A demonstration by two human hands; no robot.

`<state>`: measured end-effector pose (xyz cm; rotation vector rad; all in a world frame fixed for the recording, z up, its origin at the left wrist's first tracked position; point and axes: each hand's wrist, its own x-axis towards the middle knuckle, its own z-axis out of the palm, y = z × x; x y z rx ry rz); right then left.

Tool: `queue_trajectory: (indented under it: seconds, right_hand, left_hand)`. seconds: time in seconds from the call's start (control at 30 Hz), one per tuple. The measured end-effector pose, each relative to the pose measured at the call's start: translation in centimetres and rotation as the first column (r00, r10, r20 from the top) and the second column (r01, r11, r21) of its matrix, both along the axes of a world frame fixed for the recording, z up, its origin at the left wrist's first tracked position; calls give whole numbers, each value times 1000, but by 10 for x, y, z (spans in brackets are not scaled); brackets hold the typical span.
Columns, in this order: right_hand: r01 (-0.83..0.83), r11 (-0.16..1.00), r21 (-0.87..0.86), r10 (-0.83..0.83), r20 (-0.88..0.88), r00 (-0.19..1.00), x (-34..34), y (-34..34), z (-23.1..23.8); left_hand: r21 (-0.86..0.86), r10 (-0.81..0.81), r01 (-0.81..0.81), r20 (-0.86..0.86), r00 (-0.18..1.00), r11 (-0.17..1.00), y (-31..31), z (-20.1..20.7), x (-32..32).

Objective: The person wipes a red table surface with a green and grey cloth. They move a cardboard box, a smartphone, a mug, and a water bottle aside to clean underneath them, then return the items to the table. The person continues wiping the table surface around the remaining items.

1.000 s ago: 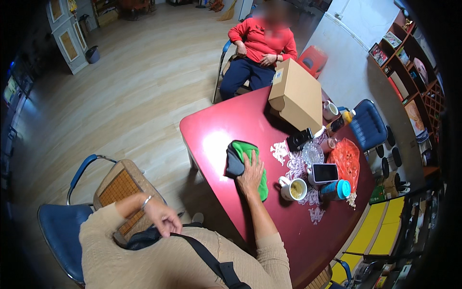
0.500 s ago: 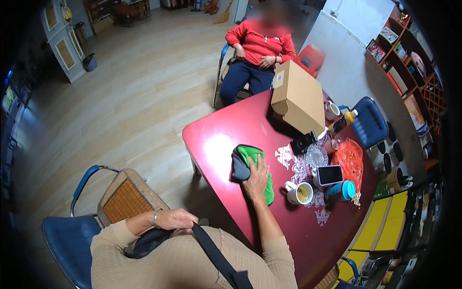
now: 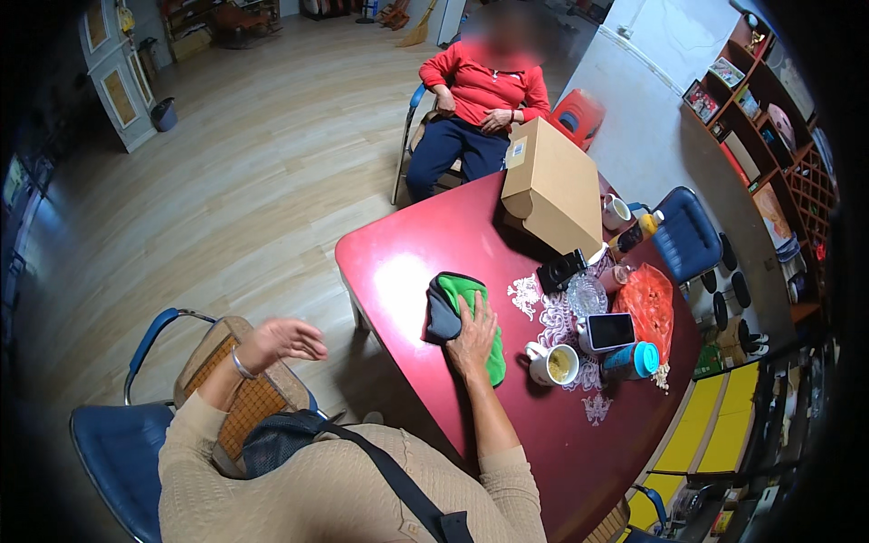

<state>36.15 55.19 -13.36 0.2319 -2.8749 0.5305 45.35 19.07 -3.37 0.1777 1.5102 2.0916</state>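
Observation:
A green and grey cloth (image 3: 447,312) lies bunched on the red table (image 3: 398,237). My right hand (image 3: 472,337) rests flat on its green side, fingers spread and pressing down, not wrapped round it. Just right of that hand stands a white mug (image 3: 550,364) with yellowish liquid inside. My left hand (image 3: 282,344) hangs in the air left of the table, above a chair with a woven seat (image 3: 217,380). It holds nothing, and its fingers are loosely bent. A black strap (image 3: 389,466) runs across my front to a dark mesh bag (image 3: 281,442).
A cardboard box (image 3: 552,185) stands at the table's far side. A phone-like device (image 3: 610,331), a blue-lidded cup (image 3: 634,360), a glass ashtray (image 3: 587,297), a bottle (image 3: 637,233) and a red plastic bag (image 3: 646,303) crowd the right. A seated person in red (image 3: 484,90) faces the table.
My left hand has let go of the black strap and moved up and left. The right hand stays on the cloth. The view has shifted slightly.

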Motion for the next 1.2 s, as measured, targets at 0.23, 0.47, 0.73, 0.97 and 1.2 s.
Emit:
queue_trajectory:
  seconds: [0.23, 0.47, 0.73, 0.97, 1.2]
  right_hand:
    - [4, 1000, -17, -4, 16, 1000, 2, -2, 2]
    - [8, 1000, -29, -8, -9, 1000, 3, 2, 1]
    - [8, 999, -42, -9, -19, 1000, 5, 2, 3]
    - [14, 999, -51, -14, 11, 1000, 8, 0, 0]
    - [42, 999, -19, -43, -7, 999, 5, -2, 4]
  left_hand:
    - [-520, 51, -148, -197, 979, 841, 4, -26, 4]
    - [-633, -218, -314, -618, 755, 707, 53, -47, -51]
    - [-617, -506, 338, -114, 855, 711, 36, -83, -26]
    - [-151, -684, 755, 338, 646, 638, -20, -142, 53]
    - [-603, -15, -101, -184, 983, 791, 4, -113, -54]
